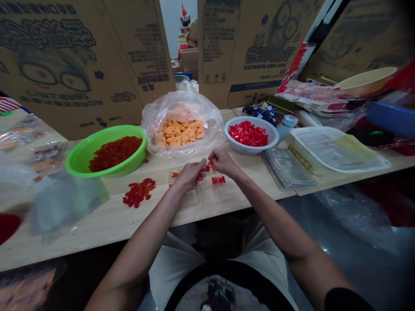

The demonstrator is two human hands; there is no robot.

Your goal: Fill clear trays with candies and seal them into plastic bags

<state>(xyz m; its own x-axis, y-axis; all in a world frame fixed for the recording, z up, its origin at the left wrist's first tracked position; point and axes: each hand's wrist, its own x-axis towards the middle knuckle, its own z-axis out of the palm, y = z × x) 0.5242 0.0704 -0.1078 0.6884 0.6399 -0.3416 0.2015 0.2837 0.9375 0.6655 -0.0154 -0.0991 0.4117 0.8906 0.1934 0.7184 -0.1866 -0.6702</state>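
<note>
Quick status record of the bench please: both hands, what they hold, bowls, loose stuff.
left hand: on a small clear pouch, grip unclear
right hand: pinching a red-wrapped sweet, meeting the left hand
loose sweet: on the wooden table beside the hands
green bowl: dark red pieces, left
red pile: loose on the table
clear bag: orange pieces, behind the hands
white bowl: red-wrapped sweets, right
clear trays: stacked, far right
</note>
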